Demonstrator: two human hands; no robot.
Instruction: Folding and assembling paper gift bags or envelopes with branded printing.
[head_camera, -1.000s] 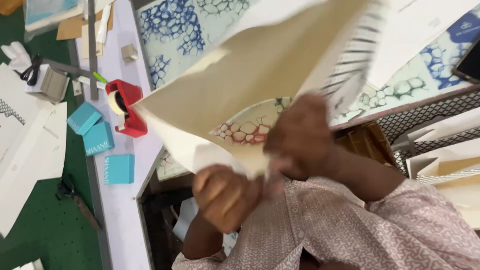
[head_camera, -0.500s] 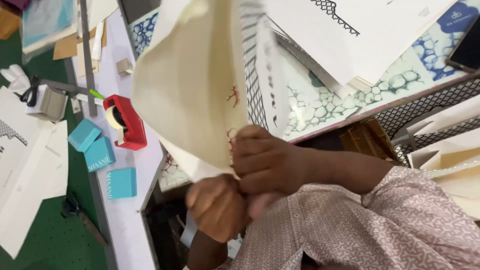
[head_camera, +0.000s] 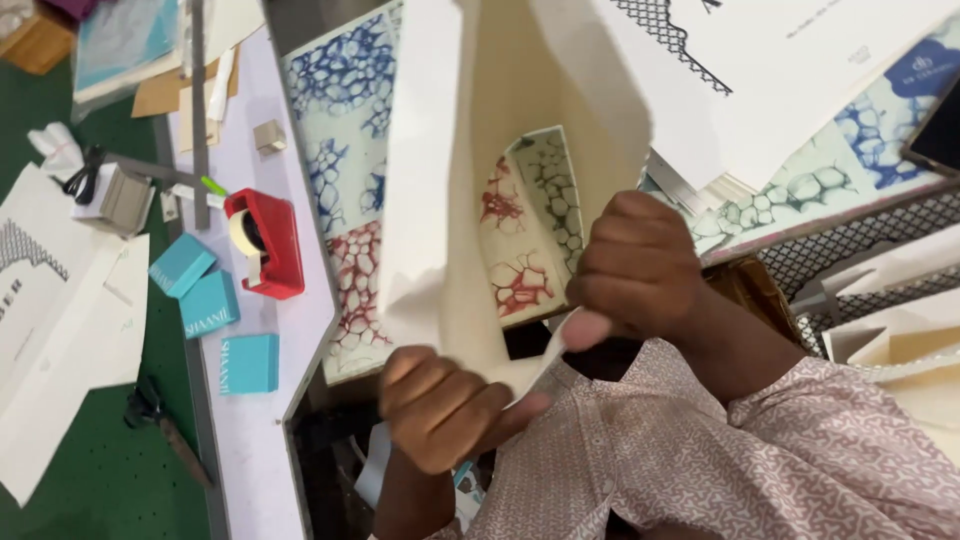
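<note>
Both your hands, left and right, pinch the cream paper bag at its bottom edge, right of the red tape dispenser, holding it up, mouth open

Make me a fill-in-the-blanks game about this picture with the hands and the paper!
1. Both hands, the left hand and the right hand, hold a cream sheet of ____.
2. The tape dispenser on the table is ____ in colour.
3. Beside it lie ____ small teal boxes.
4. The person's sleeve is pink with a white ____.

Missing words: paper; red; three; pattern
</note>
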